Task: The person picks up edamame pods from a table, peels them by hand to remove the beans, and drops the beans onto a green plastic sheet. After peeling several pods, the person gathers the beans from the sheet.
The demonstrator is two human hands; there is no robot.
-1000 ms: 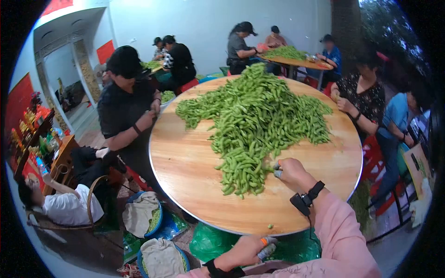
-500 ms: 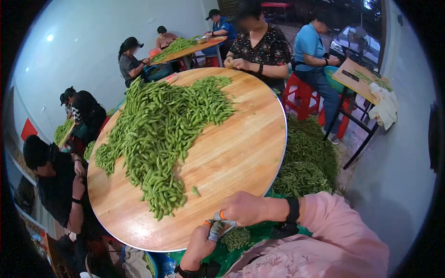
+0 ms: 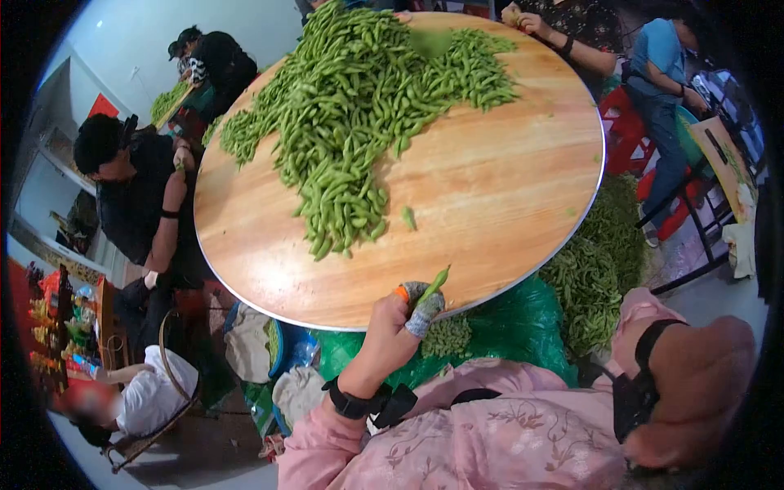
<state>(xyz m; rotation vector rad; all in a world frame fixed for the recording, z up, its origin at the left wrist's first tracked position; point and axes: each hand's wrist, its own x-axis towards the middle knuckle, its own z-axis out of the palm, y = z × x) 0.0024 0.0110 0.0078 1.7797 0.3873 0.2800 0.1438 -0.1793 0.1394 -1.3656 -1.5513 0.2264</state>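
Note:
My left hand (image 3: 385,339), with grey and orange finger covers on it, is closed at the near rim of the round wooden table (image 3: 490,180). A single edamame pod (image 3: 434,287) is pinched between its thumb and finger, tip pointing up. My right hand (image 3: 702,392) is raised close to the camera at the lower right, large and blurred; its fingertips do not show clearly. A big heap of edamame pods (image 3: 351,106) covers the table's far left part, and one loose pod (image 3: 408,217) lies apart. Shelled beans (image 3: 447,336) sit on green plastic (image 3: 523,314) over my lap.
More pods (image 3: 600,261) are piled on the floor at the right. A person in black (image 3: 139,196) sits at the table's left, another person's hand (image 3: 535,24) is at its far edge. A chair (image 3: 167,359) stands lower left; red stools (image 3: 625,135) stand at right.
My view has tilted down and turned left. My hands have moved apart: the right has risen close to the camera, while the left now holds up an edamame pod.

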